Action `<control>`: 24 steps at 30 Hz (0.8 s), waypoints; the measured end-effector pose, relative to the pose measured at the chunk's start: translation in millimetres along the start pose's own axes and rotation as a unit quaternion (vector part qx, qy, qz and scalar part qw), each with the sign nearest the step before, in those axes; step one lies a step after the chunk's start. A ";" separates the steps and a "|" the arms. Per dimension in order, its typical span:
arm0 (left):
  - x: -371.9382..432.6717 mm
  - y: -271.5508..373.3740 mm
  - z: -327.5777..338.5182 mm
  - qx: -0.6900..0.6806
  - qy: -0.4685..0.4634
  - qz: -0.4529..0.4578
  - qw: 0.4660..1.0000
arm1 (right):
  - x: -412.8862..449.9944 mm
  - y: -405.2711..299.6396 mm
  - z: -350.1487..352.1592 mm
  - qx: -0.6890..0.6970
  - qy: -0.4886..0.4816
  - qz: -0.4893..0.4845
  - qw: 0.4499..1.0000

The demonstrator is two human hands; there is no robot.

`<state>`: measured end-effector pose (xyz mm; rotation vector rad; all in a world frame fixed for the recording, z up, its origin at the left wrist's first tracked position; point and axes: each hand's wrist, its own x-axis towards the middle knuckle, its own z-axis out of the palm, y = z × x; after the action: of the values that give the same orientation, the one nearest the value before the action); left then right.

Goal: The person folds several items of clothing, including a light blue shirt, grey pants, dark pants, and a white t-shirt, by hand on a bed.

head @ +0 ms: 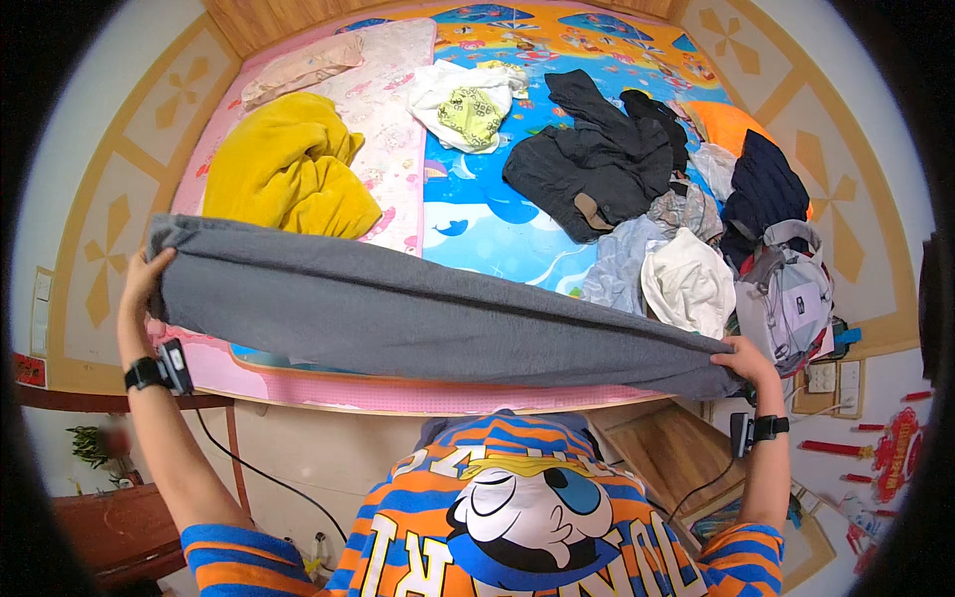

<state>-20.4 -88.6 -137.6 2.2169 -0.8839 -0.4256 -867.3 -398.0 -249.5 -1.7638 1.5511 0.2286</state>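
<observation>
A long piece of grey cloth [418, 317] is stretched between my two hands, above the near edge of the bed. At the left, my left hand [148, 280] grips one end, thumb on top. My right hand [750, 362] pinches the narrower end at the right. The cloth hangs in lengthwise folds; whether it is a garment cannot be told. Just beyond its left part lies a crumpled yellow plush blanket [287, 175]. Past its right part are a white cloth item [688, 282] and a light blue-grey garment [615, 265].
A dark garment pile [589, 164], a white and yellow garment [470, 108], a navy garment [768, 183] and a grey backpack [791, 298] lie on the bed's patterned mat [492, 239]. A pink pillow [302, 69] is far left. Cables hang from both wrist devices.
</observation>
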 end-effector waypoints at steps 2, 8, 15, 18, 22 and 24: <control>-10.0 10.2 57.2 0.037 -0.011 -0.038 0.999 | 6.1 39.8 -17.6 0.026 0.033 0.018 0.999; -11.4 14.8 164.2 -0.021 -0.094 -0.085 0.992 | 21.2 77.8 -89.1 0.192 0.060 0.023 0.979; 23.6 9.5 281.1 -0.188 -0.185 -0.121 0.957 | 29.0 71.9 -162.9 0.304 0.121 0.085 0.941; 46.3 -1.0 325.7 -0.213 -0.201 -0.145 0.945 | 47.3 53.5 -176.0 0.300 0.196 0.110 0.927; 66.3 -14.3 394.7 -0.149 -0.196 -0.114 0.963 | 90.6 38.9 -156.0 0.355 0.156 0.095 0.917; 77.1 -33.0 431.4 -0.070 -0.177 -0.010 0.982 | 117.1 53.5 -143.2 0.361 0.183 0.095 0.910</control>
<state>-174.8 -336.3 -466.1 2.0553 -0.9799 -0.8842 -935.7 -577.8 -241.2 -1.0994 1.7612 -0.5573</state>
